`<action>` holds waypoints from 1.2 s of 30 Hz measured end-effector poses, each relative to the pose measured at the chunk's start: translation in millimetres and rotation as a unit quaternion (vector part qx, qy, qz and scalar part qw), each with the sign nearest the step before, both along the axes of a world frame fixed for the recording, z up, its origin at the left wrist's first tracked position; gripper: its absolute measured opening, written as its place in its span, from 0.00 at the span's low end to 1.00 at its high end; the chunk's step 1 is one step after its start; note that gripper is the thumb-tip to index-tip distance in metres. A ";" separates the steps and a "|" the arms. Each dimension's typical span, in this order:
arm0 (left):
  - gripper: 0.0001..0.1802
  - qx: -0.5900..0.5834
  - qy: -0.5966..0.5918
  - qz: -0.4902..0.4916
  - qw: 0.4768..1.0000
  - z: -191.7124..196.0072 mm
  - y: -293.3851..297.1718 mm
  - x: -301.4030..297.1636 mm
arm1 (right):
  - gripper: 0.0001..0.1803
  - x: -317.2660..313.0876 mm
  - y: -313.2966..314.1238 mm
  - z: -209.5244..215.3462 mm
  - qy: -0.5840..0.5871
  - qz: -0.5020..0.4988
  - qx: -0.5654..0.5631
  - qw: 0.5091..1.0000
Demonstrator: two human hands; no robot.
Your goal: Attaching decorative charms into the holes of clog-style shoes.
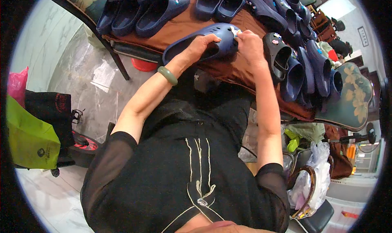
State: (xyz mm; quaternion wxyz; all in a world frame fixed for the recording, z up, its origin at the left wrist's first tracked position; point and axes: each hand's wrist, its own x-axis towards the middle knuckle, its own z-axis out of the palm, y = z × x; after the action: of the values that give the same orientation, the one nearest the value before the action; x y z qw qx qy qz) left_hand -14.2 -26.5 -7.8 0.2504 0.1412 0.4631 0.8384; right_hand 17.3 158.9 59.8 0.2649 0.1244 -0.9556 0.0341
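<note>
A navy blue clog [223, 45] is held over the front edge of the cloth-covered table. My left hand [197, 49] grips it by the opening, with the thumb on top and the fingers reaching inside. A green bangle [167, 75] circles my left wrist. At the toe end, my right hand [251, 48] is closed in a pinch on a small pale charm [234, 30] against the clog's perforated top. The charm's shape is partly covered by my fingers. Just right of my right hand stands a black clog [277, 53] with small charms on it.
Blue slip-on shoes [161, 14] sit at the table's far left, and a pair of blue clogs [230, 6] at the back. Several more clogs [321, 67] crowd the right. Brown cloth [163, 33] covers the table. A red basin [144, 64] is underneath; a green bag [32, 135] stands left.
</note>
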 end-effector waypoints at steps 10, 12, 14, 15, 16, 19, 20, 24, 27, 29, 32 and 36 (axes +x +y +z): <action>0.14 0.045 -0.027 -0.012 0.999 -4.6 2.8 -5.2 | 0.14 -15.4 28.0 -0.9 -0.109 0.136 -0.266 0.948; 0.14 0.025 -0.016 -0.015 0.999 -0.8 3.5 -0.9 | 0.14 -10.8 24.5 -11.4 0.005 0.056 -0.204 0.977; 0.12 0.009 0.003 0.005 1.000 2.8 4.8 4.1 | 0.14 -8.5 17.9 -22.9 0.041 0.030 -0.194 0.980; 0.12 0.008 0.003 0.003 1.000 1.5 5.2 3.8 | 0.14 -9.8 12.7 -28.9 0.076 0.016 -0.208 0.975; 0.12 0.020 0.010 0.013 1.000 -0.2 4.3 2.9 | 0.13 -10.5 9.2 -33.1 0.111 0.001 -0.221 0.969; 0.13 0.060 -0.015 0.004 0.998 -4.5 -1.2 -10.5 | 0.13 -12.8 7.2 -22.8 0.043 0.040 -0.272 0.961; 0.14 0.087 -0.050 -0.024 0.995 1.2 0.3 -12.3 | 0.14 -14.4 15.7 -19.3 -0.023 0.079 -0.324 0.942; 0.13 0.077 -0.057 -0.047 0.994 11.0 -3.4 -11.8 | 0.16 -19.3 33.9 -20.5 -0.157 0.117 -0.673 0.713; 0.12 0.046 -0.077 -0.047 0.995 17.0 -2.2 -8.6 | 0.15 -25.5 36.7 -31.0 -0.135 0.129 -0.650 0.736; 0.11 0.044 -0.058 -0.026 0.997 25.5 -3.0 -1.6 | 0.13 -32.2 35.4 -39.3 -0.124 0.117 -0.527 0.833; 0.11 0.037 -0.075 -0.052 0.995 18.0 -2.6 -17.2 | 0.14 -40.8 35.2 -38.1 -0.115 0.049 -0.450 0.884; 0.11 0.021 -0.040 -0.042 0.998 27.8 -4.3 -6.5 | 0.14 -34.4 38.4 -24.1 -0.181 0.073 -0.443 0.875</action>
State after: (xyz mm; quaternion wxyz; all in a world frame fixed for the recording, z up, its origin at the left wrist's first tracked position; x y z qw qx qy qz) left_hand -20.6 -30.9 19.9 0.3004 0.1322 0.4290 0.8416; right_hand -17.1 197.3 35.7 0.1117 0.0556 -0.8600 0.4949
